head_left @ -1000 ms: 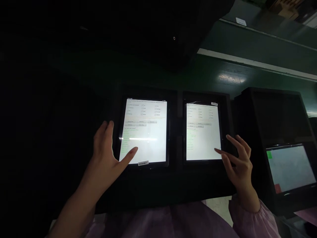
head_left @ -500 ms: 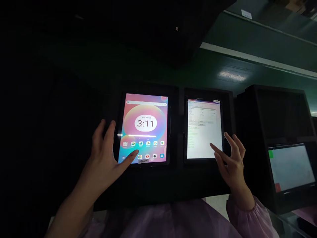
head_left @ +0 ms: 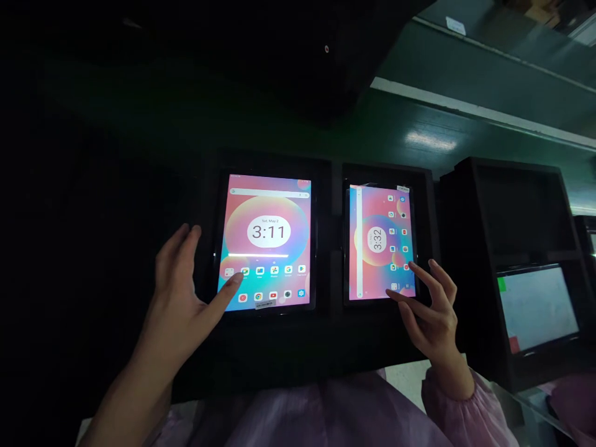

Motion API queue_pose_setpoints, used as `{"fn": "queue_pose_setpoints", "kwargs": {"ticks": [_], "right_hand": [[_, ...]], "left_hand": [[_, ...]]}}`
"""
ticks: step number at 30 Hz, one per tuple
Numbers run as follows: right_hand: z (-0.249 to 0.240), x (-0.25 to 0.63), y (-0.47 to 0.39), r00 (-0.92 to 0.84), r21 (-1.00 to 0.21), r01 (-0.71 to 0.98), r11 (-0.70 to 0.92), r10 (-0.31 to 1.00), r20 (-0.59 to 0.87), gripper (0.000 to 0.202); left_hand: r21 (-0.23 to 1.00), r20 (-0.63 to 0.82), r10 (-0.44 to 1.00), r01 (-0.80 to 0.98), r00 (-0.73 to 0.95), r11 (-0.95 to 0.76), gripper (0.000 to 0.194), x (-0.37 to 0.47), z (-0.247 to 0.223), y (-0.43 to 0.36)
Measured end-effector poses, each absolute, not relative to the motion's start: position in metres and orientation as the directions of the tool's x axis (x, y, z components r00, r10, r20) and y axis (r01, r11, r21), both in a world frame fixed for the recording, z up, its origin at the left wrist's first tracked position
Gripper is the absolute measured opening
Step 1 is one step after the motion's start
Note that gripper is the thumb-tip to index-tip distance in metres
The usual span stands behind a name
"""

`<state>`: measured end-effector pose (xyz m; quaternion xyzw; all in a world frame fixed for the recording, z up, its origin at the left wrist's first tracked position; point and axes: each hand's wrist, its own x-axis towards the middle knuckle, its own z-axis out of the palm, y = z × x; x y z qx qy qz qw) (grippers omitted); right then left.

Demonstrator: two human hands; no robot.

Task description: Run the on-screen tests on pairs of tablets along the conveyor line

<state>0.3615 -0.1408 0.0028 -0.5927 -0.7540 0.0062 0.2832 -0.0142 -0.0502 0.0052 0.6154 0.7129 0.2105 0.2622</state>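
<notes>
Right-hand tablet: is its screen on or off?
On: the right-hand tablet shows a lit, colourful home screen, turned sideways, with clock and icons.

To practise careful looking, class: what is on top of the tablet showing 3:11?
A small label is at the lower edge of the tablet. The left hand has its thumb over the lower left part. Whatever the thumb covers cannot be seen.

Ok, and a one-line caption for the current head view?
Left hand over the left tablet, right hand over the right tablet, both showing colorful home screens.
</notes>
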Motion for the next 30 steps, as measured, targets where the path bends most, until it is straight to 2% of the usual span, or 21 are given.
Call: {"fn": "queue_pose_setpoints", "kwargs": {"ticks": [8, 11, 14, 18, 22, 27, 30], "right_hand": [[0.003, 0.382, -0.136, 0.026, -0.303, 0.939, 0.163, 0.845, 0.534, 0.023], [0.003, 0.385, -0.138, 0.010, -0.299, 0.937, 0.183, 0.838, 0.546, 0.024], [0.000, 0.385, -0.144, -0.025, -0.310, 0.925, 0.218, 0.851, 0.524, 0.020], [-0.003, 0.386, -0.151, 0.053, -0.393, 0.899, 0.190, 0.846, 0.531, 0.020], [-0.004, 0.386, -0.146, 0.073, -0.415, 0.882, 0.222, 0.807, 0.586, 0.019], [-0.004, 0.382, -0.136, 0.154, -0.471, 0.865, 0.173, 0.802, 0.577, 0.023], [-0.003, 0.378, -0.133, 0.177, -0.493, 0.854, 0.165, 0.799, 0.575, 0.022]], "left_hand": [[0.616, -0.270, 0.936, 0.707, -0.224, 0.347, 0.097, -0.014, 0.016, -0.049], [0.624, -0.295, 0.919, 0.676, -0.261, 0.392, 0.097, -0.013, 0.013, -0.047], [0.695, -0.293, 0.918, 0.600, -0.266, 0.396, 0.094, -0.015, 0.007, -0.049], [0.793, -0.365, 0.923, 0.478, -0.123, 0.378, 0.099, -0.028, 0.002, -0.052], [0.769, -0.428, 0.903, 0.543, 0.045, 0.338, 0.113, -0.044, 0.004, -0.056], [0.714, -0.448, 0.891, 0.628, 0.071, 0.310, 0.109, -0.047, 0.008, -0.059], [0.738, -0.445, 0.890, 0.603, 0.099, 0.302, 0.109, -0.049, 0.008, -0.058]]}}
